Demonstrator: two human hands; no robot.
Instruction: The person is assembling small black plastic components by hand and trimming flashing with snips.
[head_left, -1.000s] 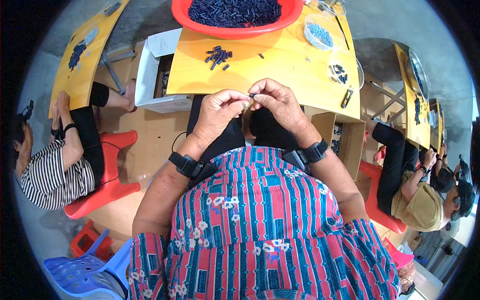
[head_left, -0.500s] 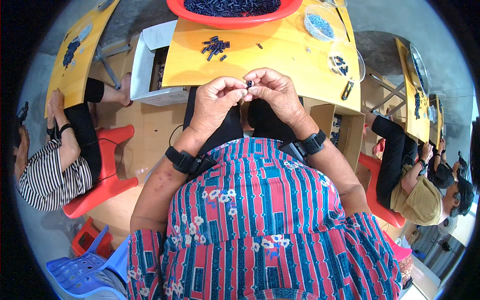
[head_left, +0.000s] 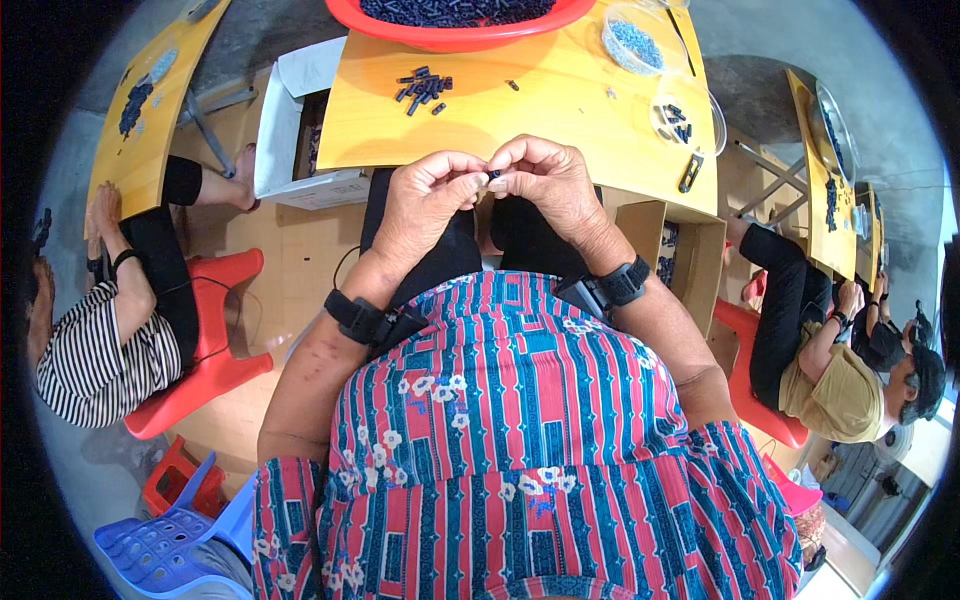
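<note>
Between my two hands, just off the near edge of the yellow table (head_left: 560, 125), is a small black part (head_left: 494, 174), mostly covered by fingertips. My left hand (head_left: 436, 196) pinches it from the left with thumb and forefinger. From the other side, my right hand (head_left: 548, 182) grips it the same way. Beyond my hands lies a loose pile of small black cylindrical parts (head_left: 424, 88). One tiny dark piece (head_left: 513, 86) sits apart to the right of that pile.
A red basin (head_left: 460, 38) full of black parts stands at the back. At the right are a clear tub of small bluish pieces (head_left: 634, 42), a clear dish with black parts (head_left: 660, 125) and a black tool (head_left: 691, 173). Co-workers sit on both sides. Open boxes (head_left: 290, 130) flank my knees.
The small black part has been tilted between my fingertips and shows less now. Both hands stay together in nearly the same place. The view has shifted slightly.
</note>
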